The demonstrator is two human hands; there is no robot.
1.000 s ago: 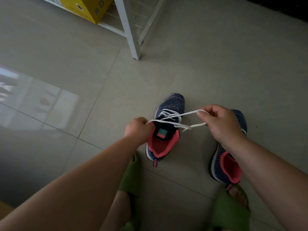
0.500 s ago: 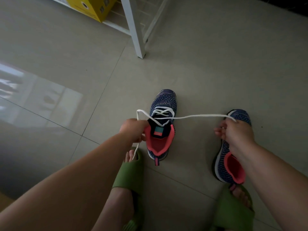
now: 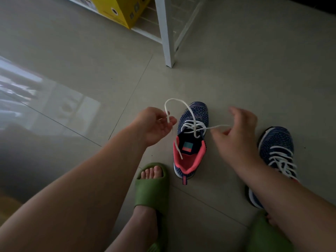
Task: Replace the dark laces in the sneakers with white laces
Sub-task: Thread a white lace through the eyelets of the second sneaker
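Yellow box (image 3: 118, 10) sits just left of the white rack leg (image 3: 166, 31); green slippers (image 3: 151, 190) well below it.

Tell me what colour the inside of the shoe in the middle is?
Pinkish coral lining, shown in the head view.

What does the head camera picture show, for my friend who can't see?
Two hands tie a white lace on a blue-and-pink sneaker on the floor: the left hand pinches one end, the right hand the other. A second laced sneaker sits beside it.
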